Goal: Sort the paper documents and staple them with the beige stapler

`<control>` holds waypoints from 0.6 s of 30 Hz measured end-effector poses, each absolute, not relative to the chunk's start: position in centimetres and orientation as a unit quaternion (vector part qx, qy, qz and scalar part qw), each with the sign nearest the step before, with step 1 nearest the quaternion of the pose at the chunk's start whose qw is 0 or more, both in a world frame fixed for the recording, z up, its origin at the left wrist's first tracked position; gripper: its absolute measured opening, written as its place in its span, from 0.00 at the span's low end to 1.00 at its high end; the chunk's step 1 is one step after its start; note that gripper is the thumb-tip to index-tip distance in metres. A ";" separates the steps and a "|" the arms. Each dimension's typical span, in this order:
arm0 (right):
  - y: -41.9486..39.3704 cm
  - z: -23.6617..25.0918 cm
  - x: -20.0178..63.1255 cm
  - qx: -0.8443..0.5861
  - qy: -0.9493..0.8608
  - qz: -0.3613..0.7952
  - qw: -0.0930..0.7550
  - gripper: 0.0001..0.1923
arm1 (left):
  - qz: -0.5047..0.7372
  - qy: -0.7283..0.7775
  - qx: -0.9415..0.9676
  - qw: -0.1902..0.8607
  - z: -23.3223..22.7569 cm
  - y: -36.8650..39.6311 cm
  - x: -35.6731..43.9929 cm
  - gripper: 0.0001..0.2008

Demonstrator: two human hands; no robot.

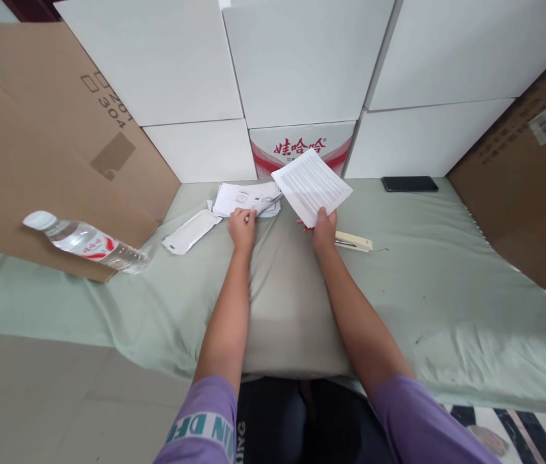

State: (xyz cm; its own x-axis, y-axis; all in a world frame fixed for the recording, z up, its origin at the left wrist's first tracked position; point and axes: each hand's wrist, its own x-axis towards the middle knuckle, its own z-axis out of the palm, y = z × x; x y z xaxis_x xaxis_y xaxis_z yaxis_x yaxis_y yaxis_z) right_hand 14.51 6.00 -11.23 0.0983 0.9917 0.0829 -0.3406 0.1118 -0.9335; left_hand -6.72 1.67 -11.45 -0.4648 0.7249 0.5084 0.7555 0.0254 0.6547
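Both arms are bare from the short sleeves down to the hands, with no watch, band or ring showing on either wrist. The left hand and the right hand are ungloved. The top is a purple T-shirt, soft lilac in shade. The left sleeve carries a pale band printed with large teal letters, seen upside down from above and only partly readable. The right sleeve is plain purple. Below the shirt, black trousers cover the lap, with faint lettering along one seam.
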 end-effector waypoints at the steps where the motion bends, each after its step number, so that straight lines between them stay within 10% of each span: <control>1: 6.0 -11.3 14.5 -0.403 -0.414 0.530 0.621 0.30 | -0.496 -0.714 -0.494 0.015 -11.5 1.8 -7.0 0.14; 18: 6.2 -11.4 14.7 -0.399 -0.406 0.523 0.635 0.30 | -0.634 -0.659 -0.402 -0.047 -11.4 1.8 -7.6 0.19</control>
State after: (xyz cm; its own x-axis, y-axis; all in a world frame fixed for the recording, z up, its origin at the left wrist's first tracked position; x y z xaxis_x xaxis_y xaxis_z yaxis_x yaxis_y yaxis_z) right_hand 14.72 6.22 -11.35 0.1240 0.9875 0.0977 -0.3399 0.1348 -0.9308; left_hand -7.65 1.82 -11.45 -0.6725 0.5896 0.4473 0.4701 -0.1264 0.8735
